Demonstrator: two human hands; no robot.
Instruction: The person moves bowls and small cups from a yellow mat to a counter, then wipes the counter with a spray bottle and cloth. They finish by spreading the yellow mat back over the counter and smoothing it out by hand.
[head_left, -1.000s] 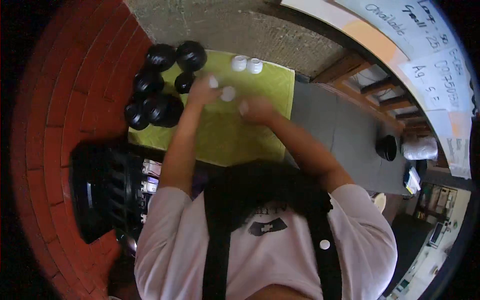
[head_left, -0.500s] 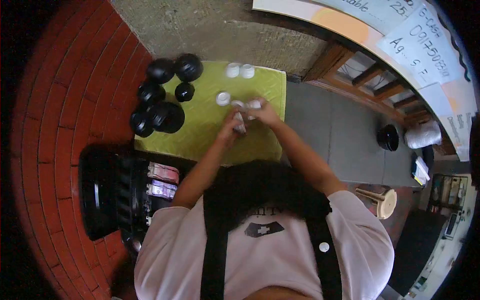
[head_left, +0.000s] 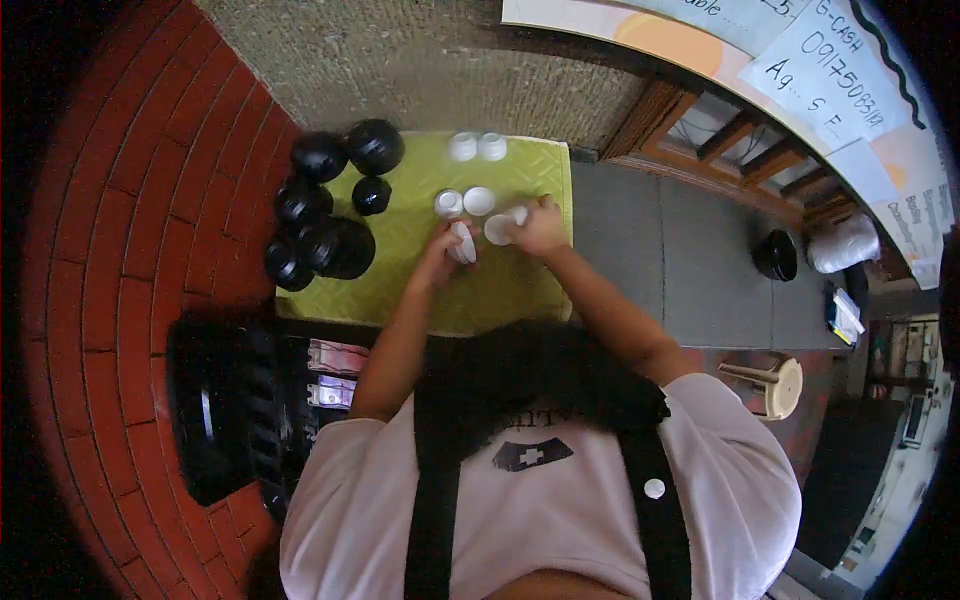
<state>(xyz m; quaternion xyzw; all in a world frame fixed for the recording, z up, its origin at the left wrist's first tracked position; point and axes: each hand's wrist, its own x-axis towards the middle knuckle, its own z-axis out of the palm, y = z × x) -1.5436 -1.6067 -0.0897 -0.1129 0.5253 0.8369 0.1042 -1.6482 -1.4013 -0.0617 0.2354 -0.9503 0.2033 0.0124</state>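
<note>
The left hand (head_left: 437, 258) held a white lid (head_left: 462, 243); the right hand (head_left: 537, 231), near it, held a second lid (head_left: 498, 230). Both appeared light and stiff, probably best gripped at the rim.

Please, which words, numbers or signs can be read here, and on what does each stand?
"G-CASH", "09175083" (last digits unclear), "Ag... S F": on the white paper.
"able", "5.": on the cut-off sheet.
White cross: on the shirt; letters above it are partly hidden.
Lower sheet: print too small to read.
White containers, black containers: no readable text.
</note>
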